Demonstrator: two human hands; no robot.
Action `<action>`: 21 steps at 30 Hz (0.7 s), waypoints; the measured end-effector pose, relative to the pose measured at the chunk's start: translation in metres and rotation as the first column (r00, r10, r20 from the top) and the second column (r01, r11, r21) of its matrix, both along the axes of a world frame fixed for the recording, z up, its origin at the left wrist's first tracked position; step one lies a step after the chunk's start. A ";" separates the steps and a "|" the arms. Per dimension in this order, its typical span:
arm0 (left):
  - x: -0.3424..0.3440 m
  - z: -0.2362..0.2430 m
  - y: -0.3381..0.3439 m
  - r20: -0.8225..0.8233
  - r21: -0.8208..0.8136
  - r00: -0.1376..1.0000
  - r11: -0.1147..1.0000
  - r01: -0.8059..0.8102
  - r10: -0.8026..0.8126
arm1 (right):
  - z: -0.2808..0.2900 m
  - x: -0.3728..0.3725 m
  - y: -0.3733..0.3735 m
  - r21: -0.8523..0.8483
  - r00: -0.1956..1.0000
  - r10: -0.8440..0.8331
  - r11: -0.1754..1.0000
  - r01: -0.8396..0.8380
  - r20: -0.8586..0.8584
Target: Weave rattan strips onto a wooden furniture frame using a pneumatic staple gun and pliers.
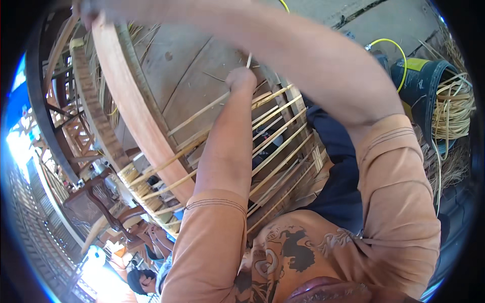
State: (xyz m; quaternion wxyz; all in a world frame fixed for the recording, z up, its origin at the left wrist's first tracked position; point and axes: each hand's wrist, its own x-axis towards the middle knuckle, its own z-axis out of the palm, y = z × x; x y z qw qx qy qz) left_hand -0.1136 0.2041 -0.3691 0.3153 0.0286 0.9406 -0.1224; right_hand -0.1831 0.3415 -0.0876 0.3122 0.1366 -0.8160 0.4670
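Observation:
My left hand (241,80) is closed around a pale rattan strip (249,60), and a short piece sticks up beyond the fist. Below my left forearm, several rattan strips (277,132) run side by side across a wooden frame. My right arm crosses over the top of the view. At the upper left, my right hand (91,12) is smeared and partly cut off, so its fingers cannot be read. It is nearest the end of a long, curved, light wooden rail (124,93). Rattan is wrapped around the frame's left side (136,179).
A dark bucket (424,96) holding coiled rattan (454,113) lies at the right, beside a yellow hose (402,53). Dark wooden furniture frames (43,86) stand at the left. Another person (144,280) is at the lower left. Loose strands litter the concrete floor (177,55).

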 end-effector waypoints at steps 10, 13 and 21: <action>-0.008 -0.020 -0.001 0.545 0.037 0.824 0.978 -0.206 0.153 | -0.262 -0.038 0.024 0.064 0.883 0.052 0.994 -0.093 0.467; 0.002 -0.025 0.053 0.612 0.083 0.757 0.932 -0.352 0.231 | -0.408 0.005 0.095 -0.210 0.718 -0.022 0.950 0.233 0.696; -0.014 -0.024 0.017 0.633 -0.001 0.712 0.919 -0.394 0.305 | -0.397 0.087 0.032 -0.818 0.349 0.744 0.469 0.333 0.569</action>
